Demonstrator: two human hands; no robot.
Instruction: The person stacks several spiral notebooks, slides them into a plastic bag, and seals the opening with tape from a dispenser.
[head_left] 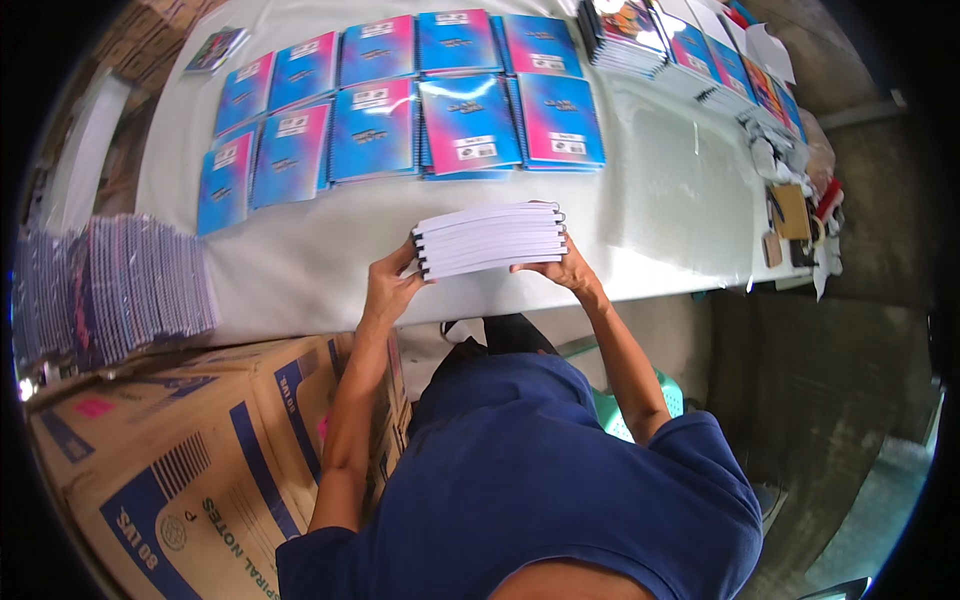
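Between my two hands is a stack of spiral notebooks (490, 240), its white page edges turned toward me and dark binding bits showing at both ends. My left hand (393, 285) grips the stack's left end, fingers partly behind it. At the right end my right hand (558, 268) is closed on the same stack, thumb along the lower edge. The stack is over the near part of the white-covered table (300, 265); whether it touches the surface I cannot tell. Just beyond it lie two rows of blue and pink spiral notebooks (470, 120).
Wrapped notebooks (140, 285) stand in a dense pile at the left. Large cardboard boxes (190, 480) sit below it. More notebook stacks (625, 40) line the far right. Plastic wrap (775, 150) and small tools lie at the right edge. A green stool (667, 392) is beside me.
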